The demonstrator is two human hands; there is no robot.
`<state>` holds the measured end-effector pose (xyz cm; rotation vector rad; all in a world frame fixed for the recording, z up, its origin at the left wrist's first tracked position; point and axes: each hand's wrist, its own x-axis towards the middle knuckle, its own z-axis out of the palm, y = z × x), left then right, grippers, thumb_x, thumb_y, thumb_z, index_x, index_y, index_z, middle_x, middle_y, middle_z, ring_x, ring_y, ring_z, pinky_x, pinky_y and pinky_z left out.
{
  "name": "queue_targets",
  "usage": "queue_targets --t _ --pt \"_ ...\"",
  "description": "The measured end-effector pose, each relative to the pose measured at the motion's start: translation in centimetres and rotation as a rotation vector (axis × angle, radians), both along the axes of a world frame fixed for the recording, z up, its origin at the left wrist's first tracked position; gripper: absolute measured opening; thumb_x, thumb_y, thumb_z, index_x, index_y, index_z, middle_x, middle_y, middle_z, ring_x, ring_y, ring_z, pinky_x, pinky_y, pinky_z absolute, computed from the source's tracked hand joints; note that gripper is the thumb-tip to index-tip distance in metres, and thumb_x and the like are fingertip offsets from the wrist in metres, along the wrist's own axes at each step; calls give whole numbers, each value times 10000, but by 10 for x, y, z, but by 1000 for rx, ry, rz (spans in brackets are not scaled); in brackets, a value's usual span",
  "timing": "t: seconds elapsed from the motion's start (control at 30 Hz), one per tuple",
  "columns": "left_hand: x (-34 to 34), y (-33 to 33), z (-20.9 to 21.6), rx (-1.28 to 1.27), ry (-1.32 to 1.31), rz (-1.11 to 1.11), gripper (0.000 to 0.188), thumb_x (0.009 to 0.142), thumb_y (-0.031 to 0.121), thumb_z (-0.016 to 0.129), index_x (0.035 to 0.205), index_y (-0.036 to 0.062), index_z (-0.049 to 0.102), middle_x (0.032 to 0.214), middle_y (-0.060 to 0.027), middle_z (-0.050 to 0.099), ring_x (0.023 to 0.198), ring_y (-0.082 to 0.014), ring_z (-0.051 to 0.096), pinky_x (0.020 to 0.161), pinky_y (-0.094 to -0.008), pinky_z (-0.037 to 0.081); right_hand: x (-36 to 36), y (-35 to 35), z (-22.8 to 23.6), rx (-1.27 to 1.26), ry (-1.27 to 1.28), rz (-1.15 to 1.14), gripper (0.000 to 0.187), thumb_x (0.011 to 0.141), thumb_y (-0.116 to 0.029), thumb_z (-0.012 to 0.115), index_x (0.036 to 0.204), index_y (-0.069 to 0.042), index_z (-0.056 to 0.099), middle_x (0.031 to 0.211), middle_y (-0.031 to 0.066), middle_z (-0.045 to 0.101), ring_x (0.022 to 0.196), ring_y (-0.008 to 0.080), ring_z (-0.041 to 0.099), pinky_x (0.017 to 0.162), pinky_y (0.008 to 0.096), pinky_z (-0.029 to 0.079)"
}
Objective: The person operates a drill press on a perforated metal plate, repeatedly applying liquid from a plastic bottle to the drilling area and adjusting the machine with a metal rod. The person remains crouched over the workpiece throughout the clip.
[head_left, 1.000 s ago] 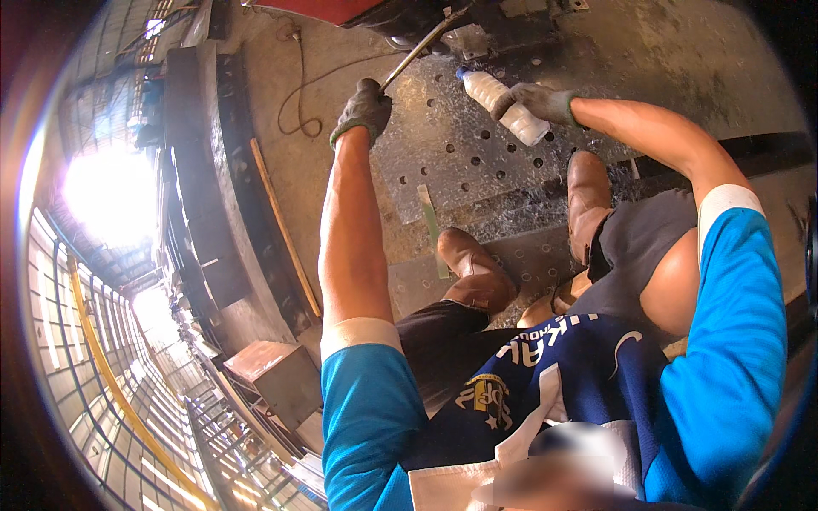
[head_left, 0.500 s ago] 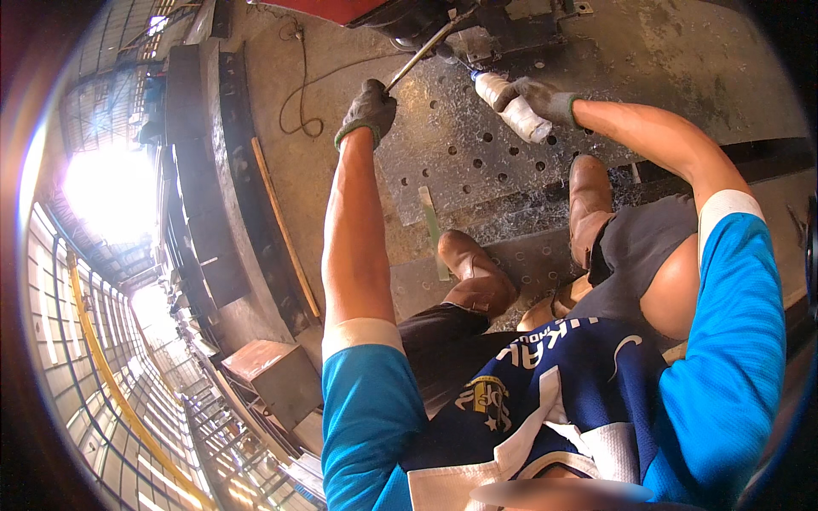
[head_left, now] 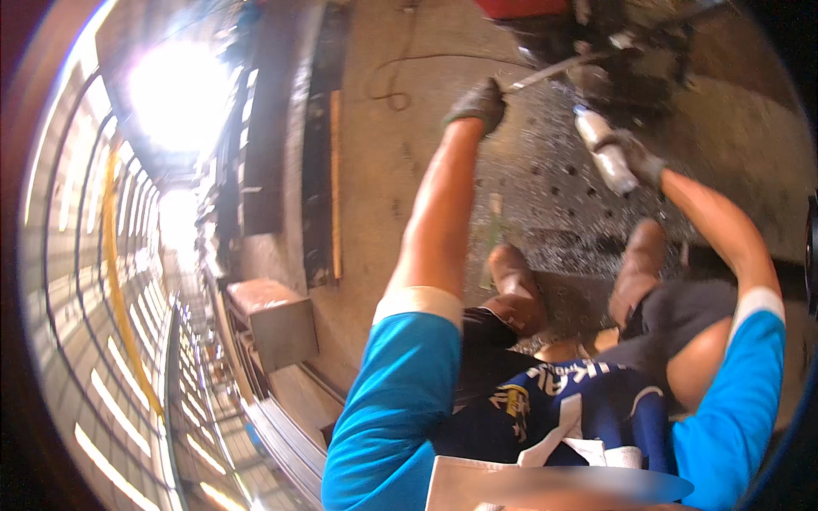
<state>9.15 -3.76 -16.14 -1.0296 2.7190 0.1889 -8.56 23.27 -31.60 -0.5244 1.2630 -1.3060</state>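
My left hand (head_left: 481, 106), in a dark glove, is closed round the end of a slim metal lever (head_left: 554, 71). The lever runs to a dark machine (head_left: 635, 72) with a red part, at the top right. My right hand (head_left: 637, 157), gloved too, grips a whitish plastic squeeze bottle (head_left: 607, 153). The bottle is tilted, and its blue-tipped end points up toward the machine. Blur hides what lies right at the machine's working end.
Metal shavings lie over a dark plate with round holes (head_left: 569, 170), in front of my boots (head_left: 515, 277). A cable (head_left: 396, 98) loops on the floor. To the left are long dark beams (head_left: 268, 153), a thin wooden strip (head_left: 336, 183) and a box-like block (head_left: 277, 324).
The head view has turned, so the whole scene sits further right and lower and is blurrier. Both hands keep their holds on the lever and the bottle.
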Motion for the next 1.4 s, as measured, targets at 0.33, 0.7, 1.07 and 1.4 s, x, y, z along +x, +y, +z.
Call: queue_targets --t 0.33,0.7,1.07,1.4 --pt "0 10 5 94 5 128 358 943 276 633 1238 73 623 1212 -278 702 1171 -448 673 957 -514 545 -6 0 8 181 -102 60 160 845 -246 744 920 -120 680 765 -1 608 642 142 616 660 310 570" --pt "-1 6 -3 122 33 98 346 946 270 663 1201 36 654 1229 -259 698 1173 -430 674 939 -515 540 -8 -1 15 230 -32 29 336 742 -325 775 972 -92 699 793 20 626 644 182 619 663 334 555" --pt "0 2 -14 115 13 102 355 938 242 617 1245 65 610 1179 -248 724 1132 -429 695 907 -523 554 8 -1 55 203 -80 62 317 803 -266 812 1037 -93 687 851 20 669 658 175 659 645 347 599" --pt "3 8 -8 141 62 108 290 927 192 636 1183 56 635 1159 -241 728 1110 -411 704 878 -495 561 1 1 28 197 -141 58 298 804 -231 805 1031 -77 688 787 9 657 627 189 664 619 344 594"
